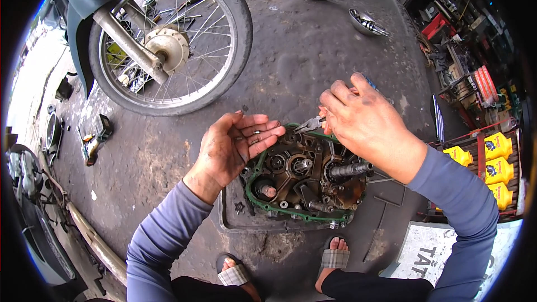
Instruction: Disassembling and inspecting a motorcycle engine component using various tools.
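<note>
Palm up, my left hand (228, 148) has its fingers loosely spread, with small metal pins (257, 132) resting on them. It hovers over the far left edge of an opened engine case (313, 190) with a green rim. My right hand (369, 117) is closed around a pair of pliers (311, 125). Their jaws point left at the far edge of the case, close to my left fingertips; whether they grip anything is too small to tell. Gears and a threaded shaft (349, 170) show inside the case. Beneath it lies a shallow dark tray (225, 218).
A motorcycle's front wheel (240, 39) stands at the far left. A metal bowl of parts (366, 23) sits far right, with yellow bottles (497, 170) on a rack nearer. My sandalled feet (234, 274) are just before the tray. A T-shaped rod (382, 218) lies beside it.
</note>
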The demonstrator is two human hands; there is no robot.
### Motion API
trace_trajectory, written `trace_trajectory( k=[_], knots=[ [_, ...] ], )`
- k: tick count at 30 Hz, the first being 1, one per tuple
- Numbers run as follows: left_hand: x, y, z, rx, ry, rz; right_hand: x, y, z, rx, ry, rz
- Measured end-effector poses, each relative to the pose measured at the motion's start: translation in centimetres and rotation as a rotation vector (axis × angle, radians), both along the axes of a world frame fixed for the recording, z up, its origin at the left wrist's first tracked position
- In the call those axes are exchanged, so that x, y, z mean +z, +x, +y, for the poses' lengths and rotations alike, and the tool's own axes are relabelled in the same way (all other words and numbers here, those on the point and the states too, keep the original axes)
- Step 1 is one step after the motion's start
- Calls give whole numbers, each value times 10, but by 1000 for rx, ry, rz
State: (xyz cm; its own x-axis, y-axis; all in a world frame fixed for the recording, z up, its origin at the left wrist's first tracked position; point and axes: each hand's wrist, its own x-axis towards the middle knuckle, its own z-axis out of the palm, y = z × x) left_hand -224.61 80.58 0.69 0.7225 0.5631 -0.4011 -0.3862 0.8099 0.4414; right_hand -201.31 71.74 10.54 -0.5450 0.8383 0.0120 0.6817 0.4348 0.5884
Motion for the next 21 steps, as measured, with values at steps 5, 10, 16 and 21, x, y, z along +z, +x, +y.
trace_trajectory(
  k=[5, 10, 16, 21],
  knots=[
    [1, -1, 0, 4, -1, -4, 23, -6, -2, -7, -14, 15],
    [1, 0, -1, 6, -16, 28, 38, -6, -6, -38, -5, 62],
    [1, 0, -2, 4, -1, 18, 15, -6, -1, -23, -25, -32],
    [0, 0, -2, 2, 14, 3, 8, -11, -1, -35, 14, -124]
  ],
)
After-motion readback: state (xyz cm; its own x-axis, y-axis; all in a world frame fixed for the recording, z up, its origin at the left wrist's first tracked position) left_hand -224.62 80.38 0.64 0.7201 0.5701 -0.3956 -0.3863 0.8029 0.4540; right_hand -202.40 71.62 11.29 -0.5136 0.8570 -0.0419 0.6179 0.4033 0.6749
